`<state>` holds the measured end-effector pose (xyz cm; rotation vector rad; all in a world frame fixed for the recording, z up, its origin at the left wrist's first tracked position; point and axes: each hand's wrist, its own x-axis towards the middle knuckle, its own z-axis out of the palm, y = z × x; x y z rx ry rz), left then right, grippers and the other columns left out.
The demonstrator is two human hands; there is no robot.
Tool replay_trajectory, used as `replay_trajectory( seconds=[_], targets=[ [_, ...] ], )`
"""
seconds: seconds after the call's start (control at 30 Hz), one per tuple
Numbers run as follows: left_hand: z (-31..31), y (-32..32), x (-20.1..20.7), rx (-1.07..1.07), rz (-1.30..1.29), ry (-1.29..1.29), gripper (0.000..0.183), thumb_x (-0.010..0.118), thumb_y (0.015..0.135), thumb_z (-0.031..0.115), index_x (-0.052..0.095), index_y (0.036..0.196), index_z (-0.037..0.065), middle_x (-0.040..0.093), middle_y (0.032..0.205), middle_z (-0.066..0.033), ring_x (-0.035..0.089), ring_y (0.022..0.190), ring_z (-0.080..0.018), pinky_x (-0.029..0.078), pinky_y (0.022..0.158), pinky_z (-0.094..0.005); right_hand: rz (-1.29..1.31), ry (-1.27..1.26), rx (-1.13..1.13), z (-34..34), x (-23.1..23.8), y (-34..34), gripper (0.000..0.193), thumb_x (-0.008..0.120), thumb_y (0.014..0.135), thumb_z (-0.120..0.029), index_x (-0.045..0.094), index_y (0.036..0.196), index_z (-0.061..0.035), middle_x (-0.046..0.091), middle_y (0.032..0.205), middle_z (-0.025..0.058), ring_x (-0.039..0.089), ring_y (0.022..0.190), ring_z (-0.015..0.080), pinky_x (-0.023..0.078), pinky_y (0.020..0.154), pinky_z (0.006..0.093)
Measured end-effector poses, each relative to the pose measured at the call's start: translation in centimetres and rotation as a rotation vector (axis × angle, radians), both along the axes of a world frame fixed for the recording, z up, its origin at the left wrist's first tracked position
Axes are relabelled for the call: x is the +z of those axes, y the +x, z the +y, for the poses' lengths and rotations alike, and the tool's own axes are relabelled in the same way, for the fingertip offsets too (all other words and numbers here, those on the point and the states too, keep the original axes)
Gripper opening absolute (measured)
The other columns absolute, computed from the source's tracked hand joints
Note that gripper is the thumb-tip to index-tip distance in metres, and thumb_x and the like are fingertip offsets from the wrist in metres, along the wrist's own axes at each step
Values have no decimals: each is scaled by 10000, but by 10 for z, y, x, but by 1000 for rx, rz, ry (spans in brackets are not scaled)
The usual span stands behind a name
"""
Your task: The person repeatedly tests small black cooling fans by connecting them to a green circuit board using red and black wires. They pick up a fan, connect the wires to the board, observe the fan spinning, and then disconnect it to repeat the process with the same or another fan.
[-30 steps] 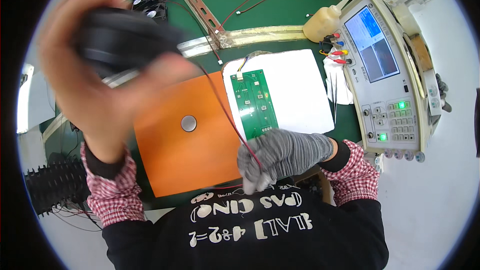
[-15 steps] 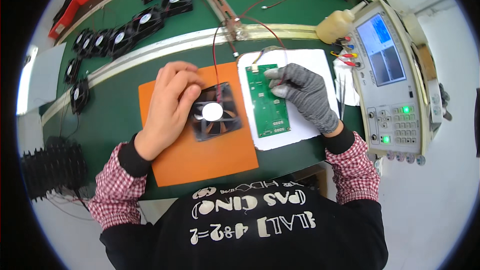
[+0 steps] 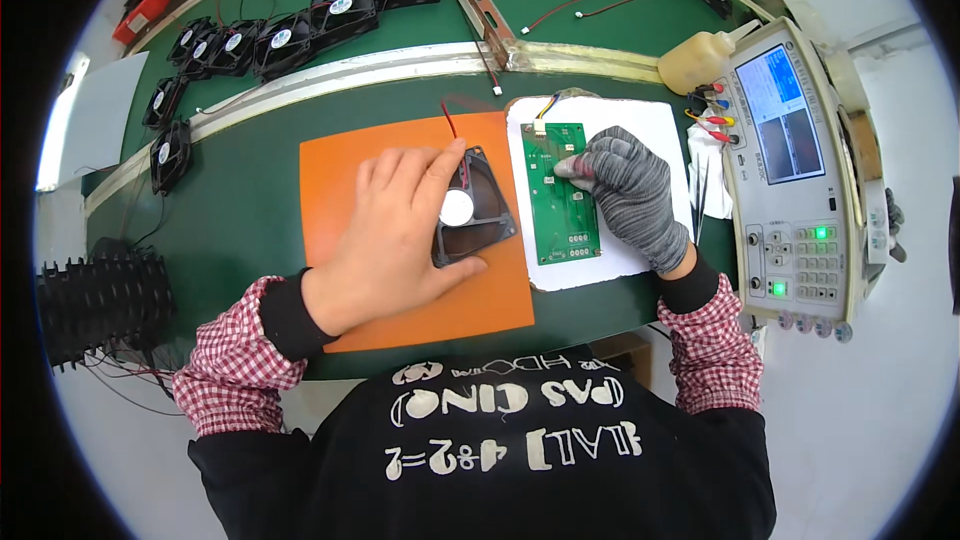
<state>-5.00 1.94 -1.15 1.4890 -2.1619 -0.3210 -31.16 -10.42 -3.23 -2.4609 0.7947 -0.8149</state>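
Fan (image 3: pixel 485 225), label (image 3: pixel 457 208) unreadable, lies under the spread left hand (image 3: pixel 395 220). Right hand (image 3: pixel 628 190) presses fingertips together over circuit board (image 3: pixel 562 230); pinching what, I cannot tell

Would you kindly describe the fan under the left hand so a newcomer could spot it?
Find the big orange mat. Near its right edge, the bare left hand partly covers a square black fan, the only fan on that mat.

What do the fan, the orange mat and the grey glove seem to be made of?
The fan looks like dark plastic with a slight sheen, judging by its smooth frame. The orange mat could be rubber or vinyl: flat, even and fairly matte. The grey glove seems knitted, given its streaky, snug surface; the fibre isn't clear.
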Motion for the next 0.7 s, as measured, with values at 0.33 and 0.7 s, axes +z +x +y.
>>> replay_trajectory(
  seconds=[0.33, 0.7],
  targets=[
    [46, 18, 74, -452, 261, -206, 597, 682, 834, 410, 530, 1198, -39, 621, 1073, -183, 588, 906, -305, 481, 761, -409, -178, 105, 63, -5, -5, -2, 200, 747, 717, -23, 726, 902, -96, 663, 875, 52, 625, 861, 242, 517, 800, 349],
    [49, 29, 89, -368, 1168, 681, 227, 571, 968, 161, 591, 1012, -61, 651, 937, -193, 627, 864, -305, 514, 761, -390, -97, 149, 14, -3, -4, -6, 123, 740, 746, -63, 721, 865, -80, 605, 881, 65, 589, 893, 249, 496, 821, 363]
  ],
)
